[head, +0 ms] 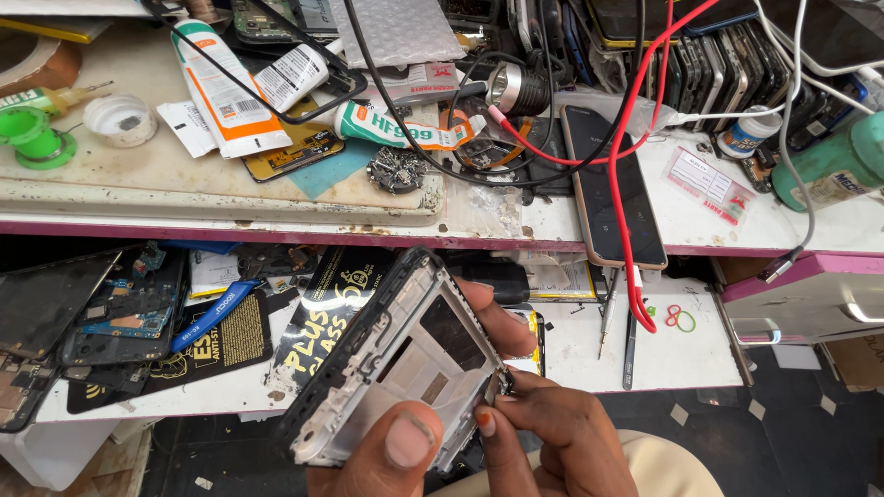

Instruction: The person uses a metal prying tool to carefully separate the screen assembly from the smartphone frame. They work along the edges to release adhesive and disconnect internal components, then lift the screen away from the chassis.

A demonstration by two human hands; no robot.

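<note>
Left hand (405, 442) cradles the phone frame (396, 368) from below, thumb flat on its lower edge, fingers curled behind the right side. Right hand (543, 433) pinches the frame's lower right corner with its fingertips. Frame held above the desk (681, 350), inner face up, long axis tilted lower left to upper right.

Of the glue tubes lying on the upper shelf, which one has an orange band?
The largest tube, at the left, white with a green cap end and an orange band. The other two show no orange band.
</note>
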